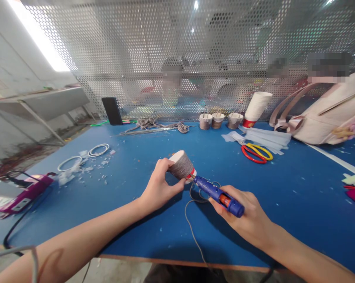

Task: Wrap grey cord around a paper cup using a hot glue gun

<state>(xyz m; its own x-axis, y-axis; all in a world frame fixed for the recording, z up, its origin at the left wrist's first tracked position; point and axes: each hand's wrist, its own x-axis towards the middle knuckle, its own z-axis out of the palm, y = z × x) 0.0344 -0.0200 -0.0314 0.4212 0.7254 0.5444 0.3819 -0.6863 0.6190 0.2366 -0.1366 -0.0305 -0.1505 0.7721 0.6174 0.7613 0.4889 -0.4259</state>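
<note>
My left hand [162, 181] grips a paper cup [181, 164] wrapped in grey cord, tilted on its side above the blue table. A red and white band of the cup shows uncovered near its right end. In my right hand [242, 210] is a blue glue gun [214, 191], its tip at that red band, touching it or very close. Thin grey cord [192, 228] loops beside the cup and runs down over the table's front edge.
Along the back of the blue table [130, 157] are a phone [112, 111], cord bundles [148, 124], small wrapped cups [205, 121] and stacked cups [257, 108]. Scissors [255, 153] and a bag [327, 114] lie right; white rings [99, 150] and a power strip [21, 196] lie left.
</note>
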